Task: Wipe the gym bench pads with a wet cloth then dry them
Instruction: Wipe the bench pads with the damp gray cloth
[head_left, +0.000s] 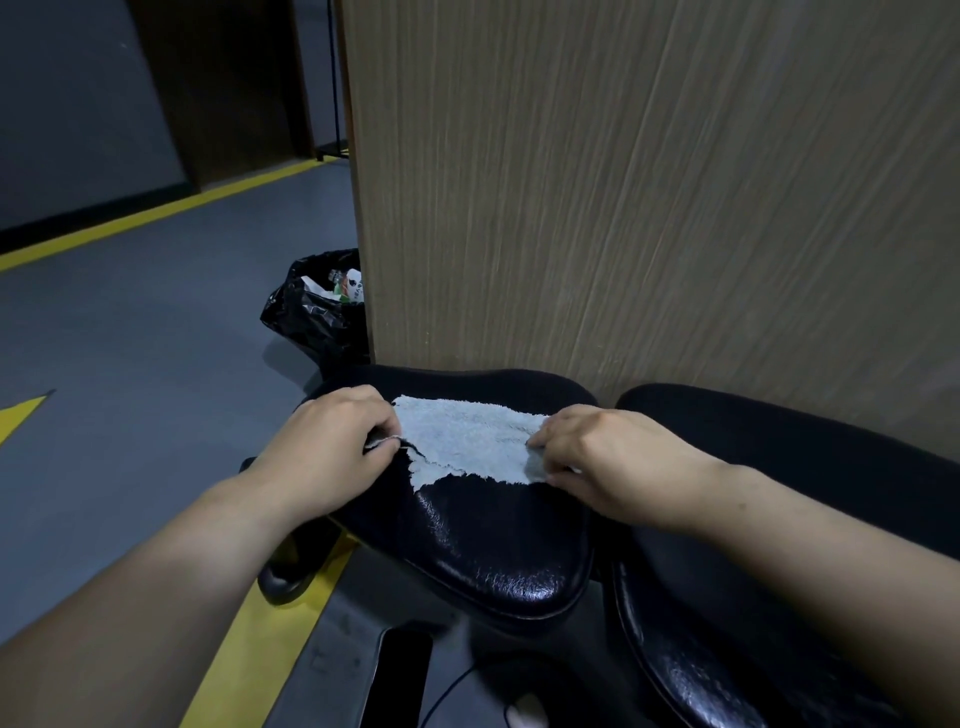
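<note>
Both hands pinch the cloth (467, 441), spread flat on the far half of the seat pad (488, 540): left hand (332, 447) grips its left edge, right hand (597, 457) its right edge. Best to keep it taut and flat and draw it toward the near edge, overlapping passes. Second pad (779, 467) just beside on the right, untouched-looking. Wooden panel (623, 182) hard against the far edge limits reach; trash bag (317, 312) behind on the left

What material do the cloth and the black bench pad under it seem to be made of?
The cloth looks like pale terry towelling: fuzzy, looped surface and frayed edge. The bench pad looks like black vinyl or leather, which one is unclear: glossy, fine-grained, with bright reflections.
</note>
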